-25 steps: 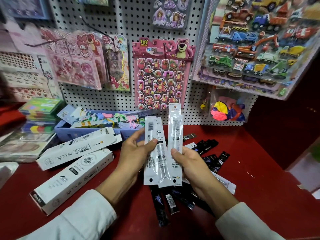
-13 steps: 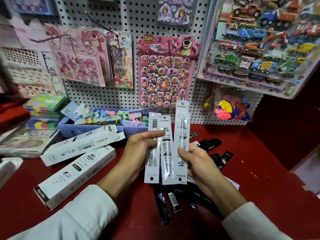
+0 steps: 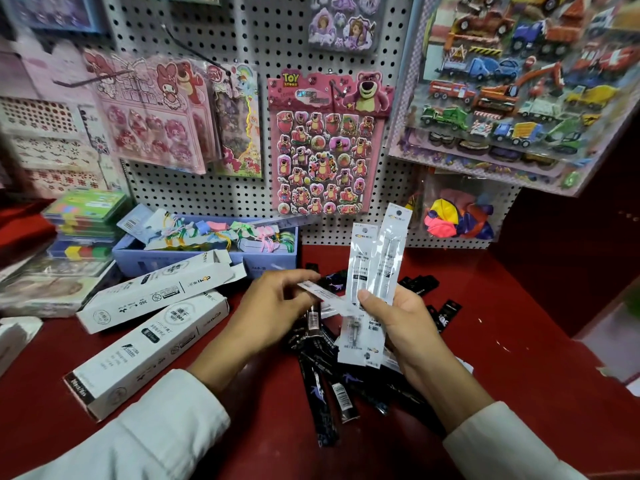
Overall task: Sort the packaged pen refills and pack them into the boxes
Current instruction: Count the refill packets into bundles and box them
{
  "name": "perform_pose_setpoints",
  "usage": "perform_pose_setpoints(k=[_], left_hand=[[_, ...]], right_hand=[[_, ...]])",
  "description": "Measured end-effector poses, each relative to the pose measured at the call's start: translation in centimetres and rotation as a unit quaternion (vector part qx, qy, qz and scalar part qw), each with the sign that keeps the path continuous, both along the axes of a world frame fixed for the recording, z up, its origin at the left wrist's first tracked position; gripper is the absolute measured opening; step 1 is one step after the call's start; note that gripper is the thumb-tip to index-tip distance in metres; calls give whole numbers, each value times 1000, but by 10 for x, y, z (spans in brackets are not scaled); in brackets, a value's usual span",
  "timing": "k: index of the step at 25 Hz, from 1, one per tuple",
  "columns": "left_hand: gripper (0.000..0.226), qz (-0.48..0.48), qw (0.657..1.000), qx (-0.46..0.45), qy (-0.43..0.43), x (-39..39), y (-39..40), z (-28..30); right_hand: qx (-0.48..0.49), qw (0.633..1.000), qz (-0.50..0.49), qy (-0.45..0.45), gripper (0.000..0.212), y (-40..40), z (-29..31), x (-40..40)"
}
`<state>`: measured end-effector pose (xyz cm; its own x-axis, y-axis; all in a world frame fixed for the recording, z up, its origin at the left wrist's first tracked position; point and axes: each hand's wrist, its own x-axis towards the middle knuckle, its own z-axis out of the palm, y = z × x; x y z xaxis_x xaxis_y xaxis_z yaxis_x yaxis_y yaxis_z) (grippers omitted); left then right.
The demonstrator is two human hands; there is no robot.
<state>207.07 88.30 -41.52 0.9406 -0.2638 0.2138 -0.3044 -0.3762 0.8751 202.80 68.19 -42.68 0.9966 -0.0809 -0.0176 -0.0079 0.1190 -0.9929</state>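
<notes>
Nearest, black refill packets (image 3: 320,396) lie heaped on the red bench (image 3: 519,358). Above them the right hand (image 3: 398,320) grasps two white refill packets (image 3: 375,271), long axes upright, thumb across their fronts. The left hand (image 3: 273,306) pinches a third white packet (image 3: 325,296), its long axis tilted toward the right hand. Left of both hands lie two white boxes (image 3: 149,344), the farther one's end flaps open; the left hand is nearer them.
</notes>
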Motion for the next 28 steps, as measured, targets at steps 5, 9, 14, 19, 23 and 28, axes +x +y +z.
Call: perform_pose_setpoints(k=[5, 9, 14, 19, 23, 28], left_hand=[[25, 37, 996, 43, -72, -4, -1, 4], [25, -19, 970, -201, 132, -23, -27, 7], [15, 53, 944, -283, 161, -28, -33, 7], [24, 78, 909, -361, 195, -21, -19, 13], [26, 26, 918, -308, 250, -27, -21, 14], [14, 36, 901, -342, 266, -26, -22, 19]], right_hand=[[8, 999, 33, -1, 24, 5, 4, -4], [15, 997, 77, -15, 23, 30, -2, -11], [4, 997, 79, -26, 24, 41, -3, -10], [12, 994, 104, -9, 24, 32, 1, -9], [24, 985, 169, -12, 25, 37, 0, -12], [-152, 987, 60, -6, 41, 26, 1, -14]])
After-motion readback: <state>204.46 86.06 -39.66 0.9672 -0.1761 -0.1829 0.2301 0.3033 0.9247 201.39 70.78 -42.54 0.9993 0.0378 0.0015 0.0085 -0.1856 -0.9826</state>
